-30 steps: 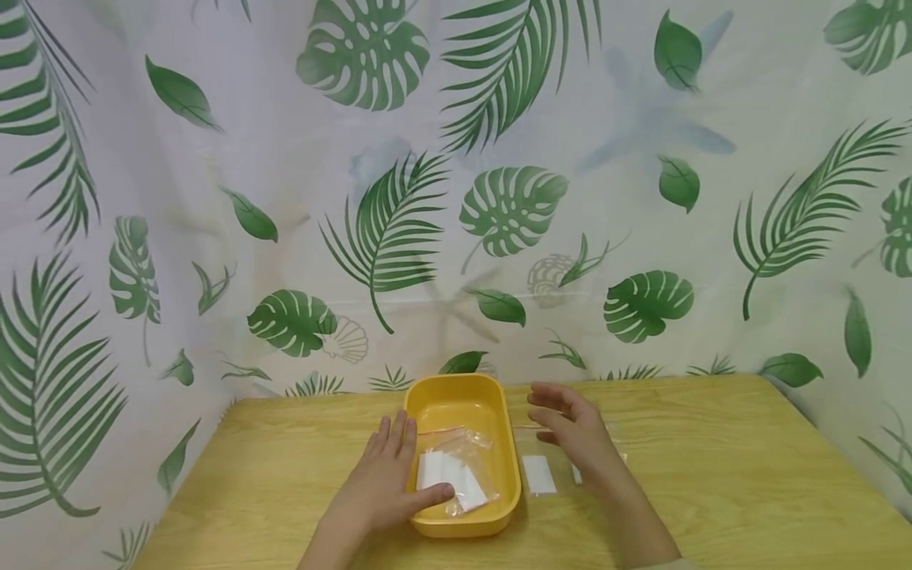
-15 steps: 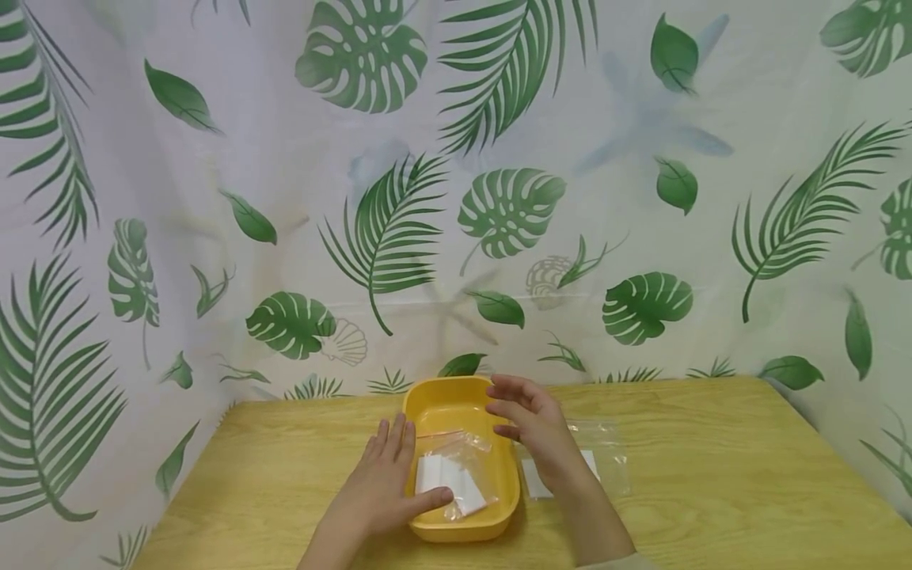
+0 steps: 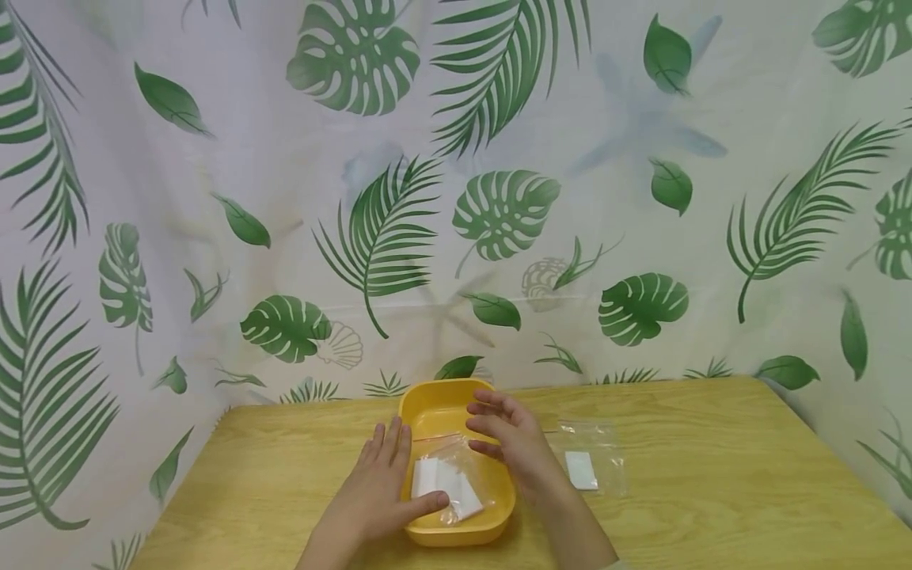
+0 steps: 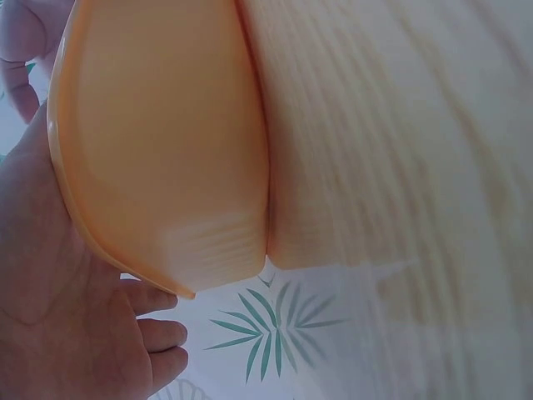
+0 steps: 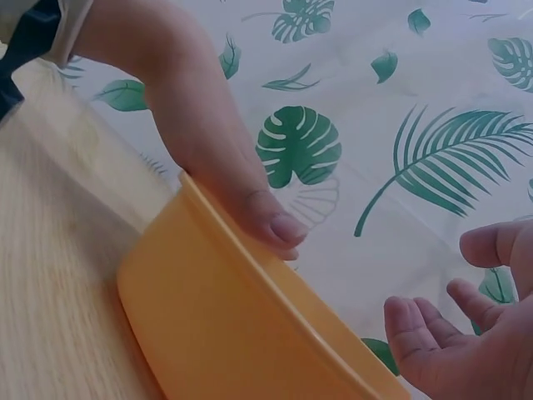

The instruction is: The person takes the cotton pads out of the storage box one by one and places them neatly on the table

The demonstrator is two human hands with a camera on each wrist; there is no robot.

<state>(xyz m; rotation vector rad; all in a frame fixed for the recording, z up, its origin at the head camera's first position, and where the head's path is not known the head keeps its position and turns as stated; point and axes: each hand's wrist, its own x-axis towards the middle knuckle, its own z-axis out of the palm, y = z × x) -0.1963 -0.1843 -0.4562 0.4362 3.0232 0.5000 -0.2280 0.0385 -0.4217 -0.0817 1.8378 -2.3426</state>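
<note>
At lower centre, your left hand [image 3: 372,487] lay straight-fingered on the left rim of the yellow tray [image 3: 459,538]; your right hand [image 3: 516,443] hovered over its right side, fingers loosely curved, apart. Clear packets [image 3: 443,481] lay inside, another packet [image 3: 583,469] rightward on the tabletop [image 3: 720,475], any lettering too small to read.

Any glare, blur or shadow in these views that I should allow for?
Head: small glints on the clear bag lying on the table, its edges faint; left wrist: hazy picture, the table's grain soft and streaky; right wrist: a soft shadow on the table beside the yellow tray.
</note>
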